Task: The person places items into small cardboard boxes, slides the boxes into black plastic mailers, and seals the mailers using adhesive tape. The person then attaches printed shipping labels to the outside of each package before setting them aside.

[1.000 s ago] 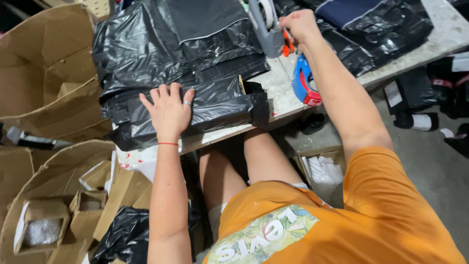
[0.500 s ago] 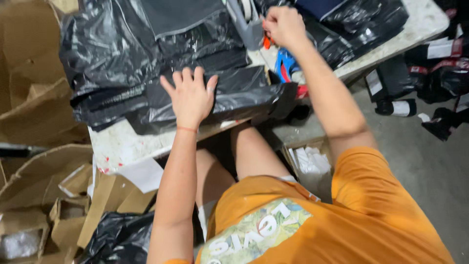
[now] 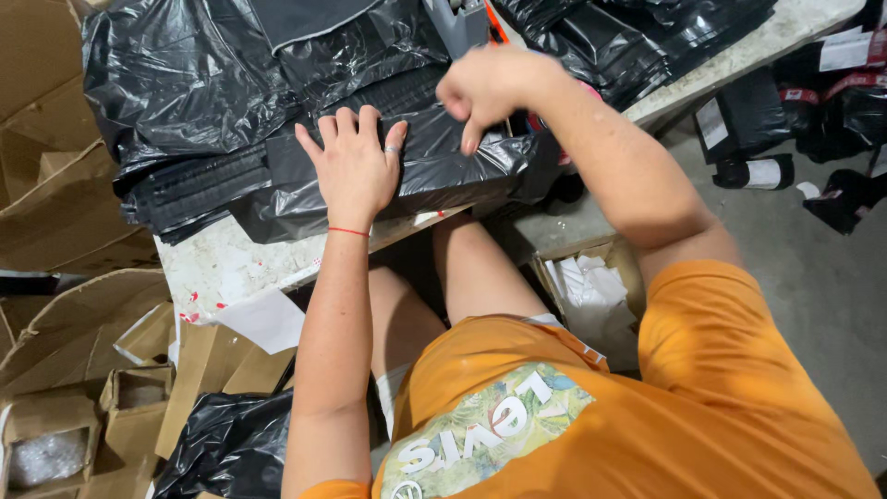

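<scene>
We see a pale worktable (image 3: 217, 263) heaped with black plastic bags (image 3: 176, 74); at its near edge lies a flat black bagged parcel (image 3: 434, 176). Both forearms reach forward from the orange-shirted torso. Our left hand (image 3: 354, 166) lies palm down on the parcel, fingers spread and straight, gripping nothing, a thin red band at the wrist. Our right hand (image 3: 485, 88) hovers over the parcel's right part, wrist bent, fingers curled downward and pinched together; we cannot tell whether anything is caught between them. Cardboard boxes (image 3: 65, 407) crowd the floor at left.
</scene>
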